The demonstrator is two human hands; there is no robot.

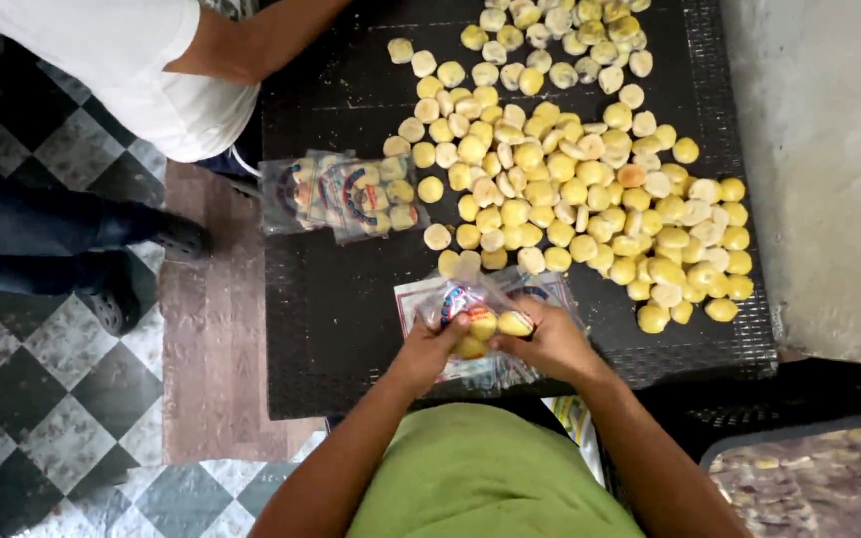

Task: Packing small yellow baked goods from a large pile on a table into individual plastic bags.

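bare dark tray (351, 329) left of hands, bun pile (570, 189) blocks ahead/right, filled bags (341, 194) front-left

The co-worker (151, 60) is cut off by the top edge; printed bag (470, 299) labels are blurred

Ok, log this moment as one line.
left hand: holds clear bag | right hand: pushes yellow piece in | yellow pile beyond

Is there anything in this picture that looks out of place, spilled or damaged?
Nothing looks damaged. The yellow round pieces lie loose in a heap on the dark tray, not in rows, and one orange piece differs in colour. Both hands hold a clear bag with pieces inside.
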